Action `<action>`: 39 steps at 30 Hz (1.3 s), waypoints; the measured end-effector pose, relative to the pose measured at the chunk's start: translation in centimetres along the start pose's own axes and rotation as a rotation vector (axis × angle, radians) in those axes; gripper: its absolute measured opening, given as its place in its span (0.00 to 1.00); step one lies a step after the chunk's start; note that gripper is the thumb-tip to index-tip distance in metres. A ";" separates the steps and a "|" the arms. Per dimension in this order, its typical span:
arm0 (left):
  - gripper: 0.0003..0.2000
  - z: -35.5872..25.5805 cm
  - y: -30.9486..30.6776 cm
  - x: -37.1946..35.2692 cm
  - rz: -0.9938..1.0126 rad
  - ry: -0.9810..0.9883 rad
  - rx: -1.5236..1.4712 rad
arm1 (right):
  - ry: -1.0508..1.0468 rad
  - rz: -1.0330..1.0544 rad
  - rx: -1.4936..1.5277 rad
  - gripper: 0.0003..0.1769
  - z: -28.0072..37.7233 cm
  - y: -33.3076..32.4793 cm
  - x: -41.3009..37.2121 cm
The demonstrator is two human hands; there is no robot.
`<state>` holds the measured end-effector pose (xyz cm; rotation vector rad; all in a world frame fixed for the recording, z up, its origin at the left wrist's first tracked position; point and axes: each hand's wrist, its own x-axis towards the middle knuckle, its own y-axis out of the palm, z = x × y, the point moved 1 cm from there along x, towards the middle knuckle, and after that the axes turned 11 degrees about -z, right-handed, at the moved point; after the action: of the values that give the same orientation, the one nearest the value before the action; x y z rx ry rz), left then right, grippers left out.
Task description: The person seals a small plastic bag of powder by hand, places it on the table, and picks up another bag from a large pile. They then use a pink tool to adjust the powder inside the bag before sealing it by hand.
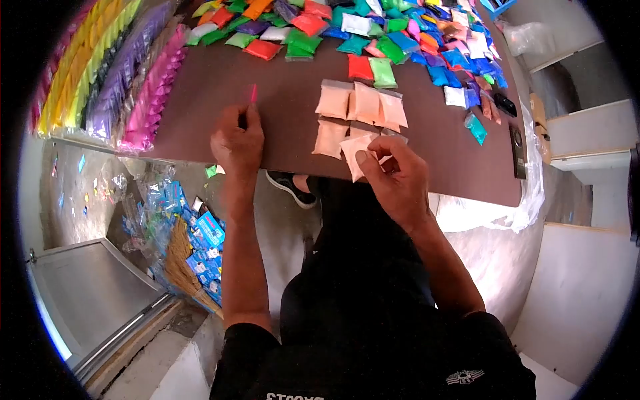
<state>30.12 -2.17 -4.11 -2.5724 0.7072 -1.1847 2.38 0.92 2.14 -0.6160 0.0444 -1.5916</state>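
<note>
My left hand (238, 139) rests on the near part of the brown table (280, 120), fingers closed round a thin pink stick (253, 93) that points away from me. My right hand (393, 170) pinches a small peach-coloured powder packet (352, 152) at the table's front edge. Just beyond it lie several more peach packets (363, 107) laid flat in two rows, touching each other.
A heap of coloured packets (393, 33) in green, red, blue and purple covers the far side of the table. Strips of yellow, purple and pink packets (127, 67) hang at the left. Blue packets and a broom (187, 257) lie on the floor, lower left. A dark shoe (288, 188) shows under the table's edge.
</note>
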 end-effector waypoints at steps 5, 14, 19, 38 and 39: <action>0.07 -0.9 -0.5 0.2 0.025 -0.051 0.011 | -0.075 -0.035 -0.128 0.10 0.3 2.2 0.9; 0.05 -0.9 -0.7 0.0 -0.004 -0.064 -0.080 | 0.082 -0.044 -0.232 0.14 0.3 4.5 1.1; 0.05 -0.2 -0.4 -0.3 0.045 -0.069 -0.038 | 0.070 -0.002 -0.260 0.17 0.5 4.5 0.9; 0.05 -0.5 -0.2 -0.2 -0.001 -0.063 -0.083 | -0.170 -0.053 -0.388 0.21 0.3 4.6 0.8; 0.05 -0.7 -0.2 -0.1 -0.011 -0.060 -0.091 | -0.167 -0.056 -0.385 0.21 0.1 4.7 0.8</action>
<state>29.62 -1.90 -3.65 -2.6772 0.7520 -1.0979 6.77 -0.41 0.70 -1.0560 0.2144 -1.5914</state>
